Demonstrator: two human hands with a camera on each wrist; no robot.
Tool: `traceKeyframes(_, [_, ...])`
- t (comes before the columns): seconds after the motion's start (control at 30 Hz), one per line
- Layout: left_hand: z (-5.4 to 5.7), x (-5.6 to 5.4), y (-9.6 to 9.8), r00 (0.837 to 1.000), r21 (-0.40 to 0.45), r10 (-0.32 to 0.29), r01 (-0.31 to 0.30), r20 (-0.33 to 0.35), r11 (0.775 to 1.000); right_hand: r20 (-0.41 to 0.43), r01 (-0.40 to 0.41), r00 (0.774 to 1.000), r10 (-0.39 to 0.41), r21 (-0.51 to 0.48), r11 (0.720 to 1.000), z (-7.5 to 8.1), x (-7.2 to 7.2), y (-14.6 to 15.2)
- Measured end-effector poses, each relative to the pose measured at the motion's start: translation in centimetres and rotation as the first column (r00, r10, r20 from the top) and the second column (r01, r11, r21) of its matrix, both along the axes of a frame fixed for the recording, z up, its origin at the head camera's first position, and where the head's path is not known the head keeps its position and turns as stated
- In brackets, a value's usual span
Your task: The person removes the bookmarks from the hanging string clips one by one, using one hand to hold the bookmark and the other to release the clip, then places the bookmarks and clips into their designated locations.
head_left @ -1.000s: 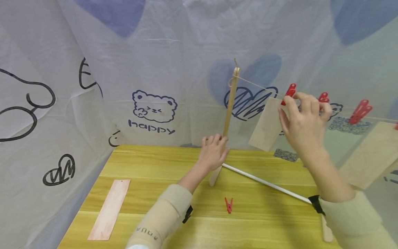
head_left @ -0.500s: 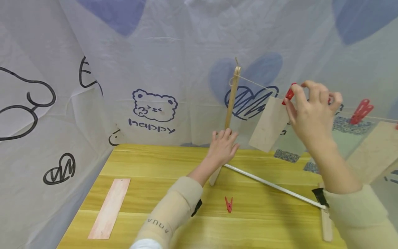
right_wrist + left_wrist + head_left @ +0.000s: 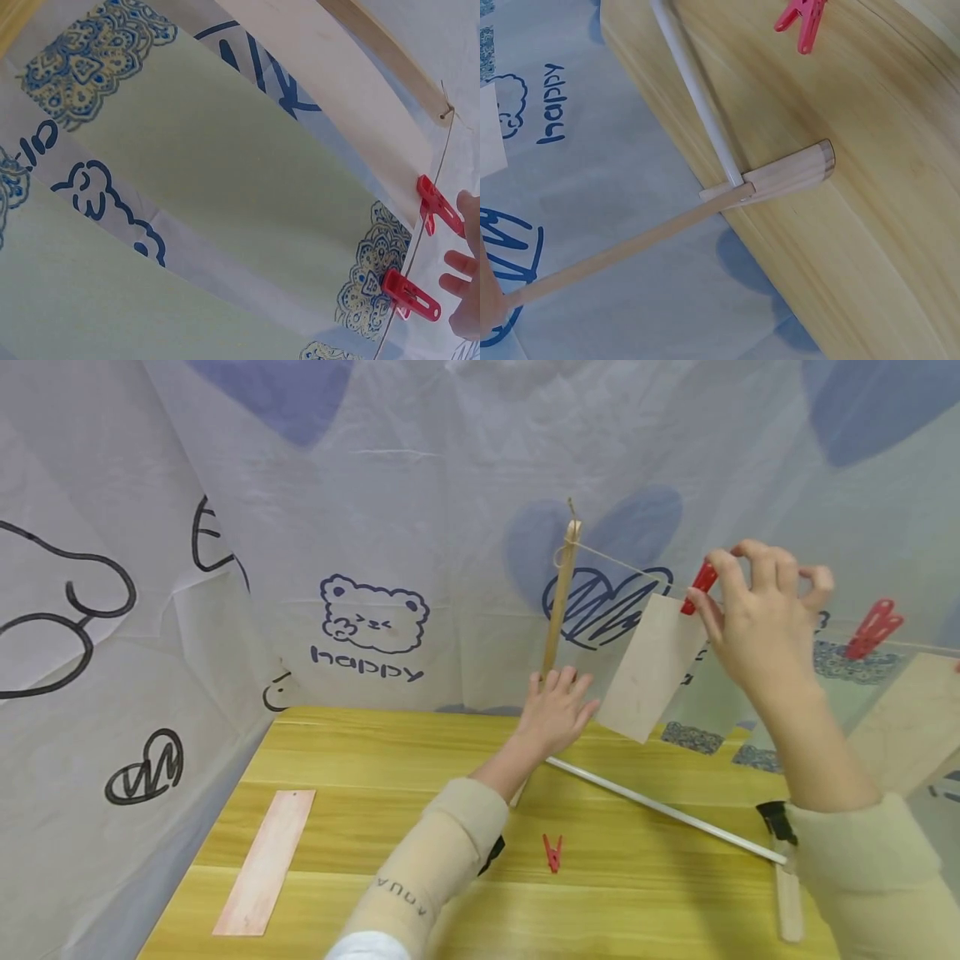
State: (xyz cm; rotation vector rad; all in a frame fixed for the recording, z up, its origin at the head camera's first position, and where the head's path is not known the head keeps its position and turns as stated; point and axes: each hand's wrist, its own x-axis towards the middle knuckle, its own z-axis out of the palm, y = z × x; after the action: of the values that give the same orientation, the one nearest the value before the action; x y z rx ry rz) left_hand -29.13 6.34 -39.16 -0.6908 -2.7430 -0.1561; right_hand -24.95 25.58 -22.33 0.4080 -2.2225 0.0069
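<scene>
Red clothespin (image 3: 704,578), upper right, hangs a blank card (image 3: 651,664); right hand (image 3: 768,622) there, grip unclear; spread left hand (image 3: 555,714) seemingly steadies the post (image 3: 559,606).

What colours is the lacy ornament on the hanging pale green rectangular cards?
Blue and pale yellow; the lacy ornament shows best in the right wrist view.

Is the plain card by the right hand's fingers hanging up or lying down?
Hanging up: the plain card dangles from the string, a red clothespin at its top edge.
</scene>
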Motion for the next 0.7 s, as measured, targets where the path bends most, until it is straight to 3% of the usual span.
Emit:
traceKeyframes(0.13, [0.3,-0.1,0.6,1.0,0.019,0.002,-0.002,0.013,1.0,0.133,0.055,0.99,-0.056,0.007,0.998,0.6,0.1,0.1])
traceKeyframes(0.3, [0.4,-0.2,1.1,1.0,0.015,0.017,-0.017,0.025,1.0,0.303,0.139,0.943,-0.14,0.024,0.99,1.4,0.2,0.2])
traceKeyframes(0.53, [0.4,-0.3,1.8,0.999,-0.021,0.031,-0.031,0.042,0.999,0.36,0.158,0.919,-0.162,0.039,0.987,1.7,0.0,0.2])
traceKeyframes(0.7, [0.4,-0.4,2.1,0.998,-0.007,0.028,-0.027,0.056,1.0,0.418,0.182,0.889,-0.187,0.052,0.982,2.1,-0.2,0.3])
